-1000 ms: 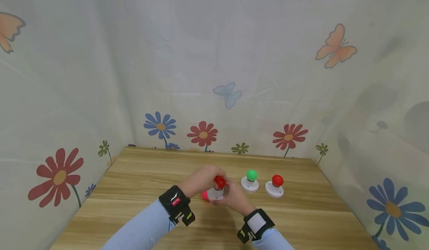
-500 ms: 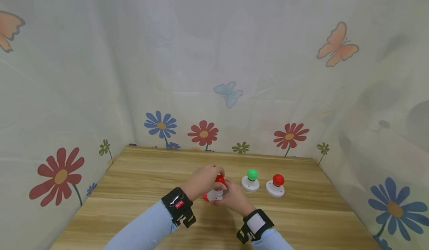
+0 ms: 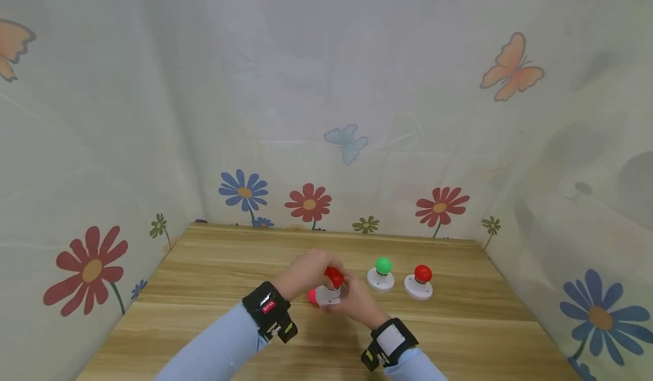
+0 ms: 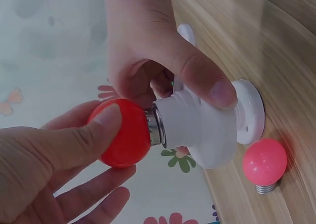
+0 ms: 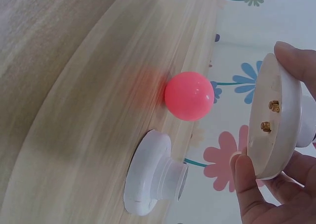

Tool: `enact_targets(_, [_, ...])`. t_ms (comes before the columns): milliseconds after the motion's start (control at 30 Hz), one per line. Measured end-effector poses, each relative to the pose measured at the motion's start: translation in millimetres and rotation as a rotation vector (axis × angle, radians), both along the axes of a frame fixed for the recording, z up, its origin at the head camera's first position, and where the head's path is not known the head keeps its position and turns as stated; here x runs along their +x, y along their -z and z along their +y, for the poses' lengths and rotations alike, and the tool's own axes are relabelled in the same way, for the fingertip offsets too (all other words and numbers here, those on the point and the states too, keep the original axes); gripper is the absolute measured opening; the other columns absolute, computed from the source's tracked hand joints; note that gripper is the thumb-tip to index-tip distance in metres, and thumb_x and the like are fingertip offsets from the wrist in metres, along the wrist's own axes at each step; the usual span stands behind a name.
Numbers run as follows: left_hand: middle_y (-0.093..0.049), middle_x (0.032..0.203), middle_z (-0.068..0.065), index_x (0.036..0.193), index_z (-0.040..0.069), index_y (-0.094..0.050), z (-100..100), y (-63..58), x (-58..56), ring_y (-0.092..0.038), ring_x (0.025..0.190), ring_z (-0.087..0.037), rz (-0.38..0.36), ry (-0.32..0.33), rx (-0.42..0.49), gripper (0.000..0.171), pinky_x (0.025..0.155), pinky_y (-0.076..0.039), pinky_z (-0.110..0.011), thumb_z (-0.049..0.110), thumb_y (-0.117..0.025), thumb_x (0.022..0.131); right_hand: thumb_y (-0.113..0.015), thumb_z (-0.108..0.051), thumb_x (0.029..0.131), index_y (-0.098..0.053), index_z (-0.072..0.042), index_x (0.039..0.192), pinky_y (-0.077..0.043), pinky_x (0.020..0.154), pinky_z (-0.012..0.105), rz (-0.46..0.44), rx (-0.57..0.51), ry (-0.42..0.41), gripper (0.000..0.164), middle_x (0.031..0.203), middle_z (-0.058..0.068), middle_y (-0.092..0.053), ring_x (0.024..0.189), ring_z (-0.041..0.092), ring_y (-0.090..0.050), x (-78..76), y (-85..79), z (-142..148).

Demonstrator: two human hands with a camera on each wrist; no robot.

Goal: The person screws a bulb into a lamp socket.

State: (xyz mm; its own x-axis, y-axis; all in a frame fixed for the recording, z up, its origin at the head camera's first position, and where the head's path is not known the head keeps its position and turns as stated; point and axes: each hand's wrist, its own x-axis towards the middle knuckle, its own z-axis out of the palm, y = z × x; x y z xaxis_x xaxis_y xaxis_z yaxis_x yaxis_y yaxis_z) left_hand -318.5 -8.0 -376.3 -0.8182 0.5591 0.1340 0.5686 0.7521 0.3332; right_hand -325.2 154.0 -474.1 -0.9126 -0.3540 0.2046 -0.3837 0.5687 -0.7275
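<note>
Has turned a little at the left grip (image 3: 306, 274) since half a second ago, with the thumb drawn aside in the head view and more of the red bulb (image 4: 126, 142) uncovered. Stays much the same at the right grip (image 3: 359, 301).

Clamps the red bulb between thumb and fingers at the left grip, with the metal cap (image 4: 155, 128) pointing toward the right grip. Meets the mouth of the white holder (image 4: 212, 135) there, cap first; cannot tell how deep. Clasps the holder by opposite edges of the base at the right grip, raised off the desk (image 3: 214, 290), with two brass screws (image 5: 274, 106) showing underneath in the right wrist view.

Below both grips, shows the pink bulb (image 5: 190, 95) lying loose on the desk, partly hidden by the raised holder in the head view. Near the pink bulb, also below the grips, shows a second holder (image 5: 145, 179) standing mouth up.

Beyond and to the right of the right grip, shows a green bulb (image 3: 383, 266) upright in a third holder (image 3: 377, 284). Farther right of that grip, shows a second red bulb (image 3: 422, 274) upright in a fourth holder (image 3: 417, 291). Just behind each grip, shows a black wrist strap (image 3: 267, 312) next to a light blue sleeve (image 3: 219, 341).
</note>
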Motion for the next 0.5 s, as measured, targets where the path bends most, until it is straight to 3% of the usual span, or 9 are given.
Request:
enact_targets(267, [-0.068, 0.095, 0.001, 0.105, 0.017, -0.07, 2.6, 3.6, 4.2, -0.059, 0.082, -0.013, 0.079, -0.061, 0.004, 0.037, 0.074, -0.054, -0.023, 0.032, -0.084, 0.074, -0.085, -0.041, 0.07, -0.057, -0.011, 0.13, -0.051, 0.093, 0.046, 0.054, 0.057, -0.028, 0.073, 0.124, 0.008, -0.061, 0.107, 0.022, -0.06, -4.8, 4.2, 1.8])
enact_targets(500, [-0.063, 0.085, 0.001, 0.102, 0.016, -0.069, 4.0, 8.0, 2.6, -0.054, 0.073, -0.011, 0.114, -0.088, -0.018, 0.038, 0.063, -0.049, -0.018, 0.038, -0.083, 0.074, -0.087, -0.038, 0.069, -0.058, -0.008, 0.128, -0.052, 0.09, 0.045, 0.044, 0.034, -0.028, 0.072, 0.12, 0.01, -0.061, 0.104, 0.023, -0.06, -3.1, 2.5, 0.8])
